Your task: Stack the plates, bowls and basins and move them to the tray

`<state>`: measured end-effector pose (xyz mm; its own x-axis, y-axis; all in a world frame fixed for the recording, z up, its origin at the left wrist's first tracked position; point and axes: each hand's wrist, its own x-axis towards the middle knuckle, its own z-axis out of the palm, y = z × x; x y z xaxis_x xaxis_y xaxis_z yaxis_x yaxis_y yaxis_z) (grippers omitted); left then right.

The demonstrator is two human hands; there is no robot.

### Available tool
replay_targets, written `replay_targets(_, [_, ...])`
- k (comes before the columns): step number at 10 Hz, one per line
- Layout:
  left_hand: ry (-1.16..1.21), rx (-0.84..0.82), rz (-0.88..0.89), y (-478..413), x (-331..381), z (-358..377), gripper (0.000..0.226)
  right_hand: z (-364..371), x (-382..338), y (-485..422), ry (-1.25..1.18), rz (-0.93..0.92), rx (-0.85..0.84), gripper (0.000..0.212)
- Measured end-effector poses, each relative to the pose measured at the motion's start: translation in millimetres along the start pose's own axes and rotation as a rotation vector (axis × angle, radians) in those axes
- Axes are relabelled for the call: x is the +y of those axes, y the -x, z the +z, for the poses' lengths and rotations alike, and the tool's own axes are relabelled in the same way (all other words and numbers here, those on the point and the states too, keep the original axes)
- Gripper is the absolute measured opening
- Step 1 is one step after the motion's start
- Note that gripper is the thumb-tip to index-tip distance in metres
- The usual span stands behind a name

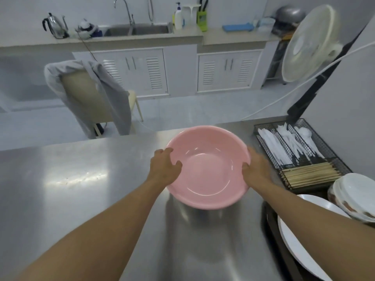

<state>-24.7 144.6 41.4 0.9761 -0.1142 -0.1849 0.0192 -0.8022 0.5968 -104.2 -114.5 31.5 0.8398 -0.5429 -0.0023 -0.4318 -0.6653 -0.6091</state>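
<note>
The shiny metal worktop is wide and bare on the left, out to its far edge. The pink basin is in the middle, near the far edge, held on both sides. The left hand grips its left rim, fingers curled over into the basin. The right hand grips the right rim the same way. On the right, a black wire basket of cutlery and white plates crowd the edge.
</note>
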Motion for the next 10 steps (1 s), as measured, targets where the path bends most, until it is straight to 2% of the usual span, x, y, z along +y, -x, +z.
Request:
replay_targets(4, [0.013,-0.101,0.075,-9,87,87,0.065,-53,97,-37,0.053,0.133,0.06,0.051])
replay_targets(6, [0.001,-0.17,0.091,-12,100,111,0.068,-62,122,-48,0.055,0.163,0.039,0.041])
replay_targets(9, [-0.063,-0.285,0.145,-24,109,106,0.08,-68,128,-52,0.078,0.121,-0.076,0.033])
replay_targets(10, [-0.128,-0.3,0.212,-23,117,96,0.078,-72,117,-50,0.084,0.055,-0.054,0.037])
